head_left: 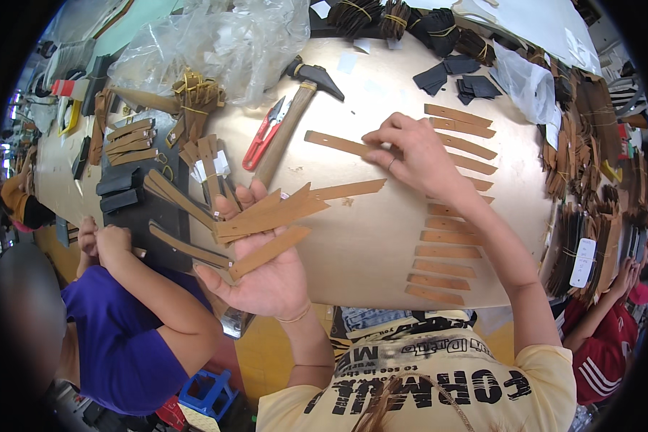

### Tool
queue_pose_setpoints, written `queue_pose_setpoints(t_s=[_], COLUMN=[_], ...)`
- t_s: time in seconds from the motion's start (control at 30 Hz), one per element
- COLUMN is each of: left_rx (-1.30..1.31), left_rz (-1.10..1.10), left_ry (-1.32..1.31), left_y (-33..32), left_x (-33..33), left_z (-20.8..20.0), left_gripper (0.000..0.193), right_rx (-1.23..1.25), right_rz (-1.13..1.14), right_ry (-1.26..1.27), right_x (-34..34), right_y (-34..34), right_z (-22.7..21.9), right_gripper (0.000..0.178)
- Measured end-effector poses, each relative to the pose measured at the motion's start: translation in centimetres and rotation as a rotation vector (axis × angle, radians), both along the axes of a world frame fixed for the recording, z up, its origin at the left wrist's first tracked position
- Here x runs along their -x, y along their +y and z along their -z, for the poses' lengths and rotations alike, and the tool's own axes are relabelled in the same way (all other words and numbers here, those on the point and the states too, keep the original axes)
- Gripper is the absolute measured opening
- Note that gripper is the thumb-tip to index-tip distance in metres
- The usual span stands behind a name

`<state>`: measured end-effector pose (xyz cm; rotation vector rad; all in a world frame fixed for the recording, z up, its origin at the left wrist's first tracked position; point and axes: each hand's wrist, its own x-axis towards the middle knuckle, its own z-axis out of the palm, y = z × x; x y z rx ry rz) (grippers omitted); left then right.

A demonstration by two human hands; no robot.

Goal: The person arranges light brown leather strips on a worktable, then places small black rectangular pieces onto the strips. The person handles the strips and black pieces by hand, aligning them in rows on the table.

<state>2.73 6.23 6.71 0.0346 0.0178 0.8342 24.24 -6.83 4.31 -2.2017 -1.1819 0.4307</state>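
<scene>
My left hand (277,277) lies palm up above the table's front left part. A fanned bundle of brown leather strips (270,218) rests across its palm and fingers. Between the thumb and fingertips of my right hand (419,160), a single brown leather strip (331,142) is pinched by one end and points left. Below and beside that hand, a column of similar strips (450,237) runs down the table, laid out roughly parallel and spaced apart. My right hand and forearm cover parts of several of them.
Beyond my left hand lie a hammer (286,133) and red-handled scissors (265,137). Clear plastic bags (216,50) and black leather pieces (453,75) are at the back. Bundled strips (587,158) stack along the right. A co-worker in a purple shirt (133,338) sits close at left.
</scene>
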Motion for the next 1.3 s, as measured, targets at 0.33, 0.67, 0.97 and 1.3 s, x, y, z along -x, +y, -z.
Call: queue_pose_setpoints(t_s=[0.33, 0.67, 0.97, 1.3], left_rx=[0.002, 0.002, 0.014, 0.014], left_rz=[0.021, -0.001, 0.025, 0.034], left_ry=[0.008, 0.043, 0.043, 0.018], left_y=[-0.2, -0.4, -0.9, -1.0], left_x=[-0.1, -0.4, -0.6, -0.5], left_z=[0.3, 0.3, 0.3, 0.0], left_gripper=[0.083, 0.083, 0.082, 0.081], right_rx=[-0.042, -0.066, -0.053, 0.003], right_rz=[-0.074, 0.002, 0.105, 0.096], right_ry=[-0.067, -0.243, -0.326, -0.158], right_x=[1.5, 4.5, 7.4, 7.9], right_y=[-0.2, -1.6, -3.3, -1.8], right_z=[0.4, 1.7, 1.5, 0.0], right_gripper=[0.019, 0.025, 0.026, 0.011])
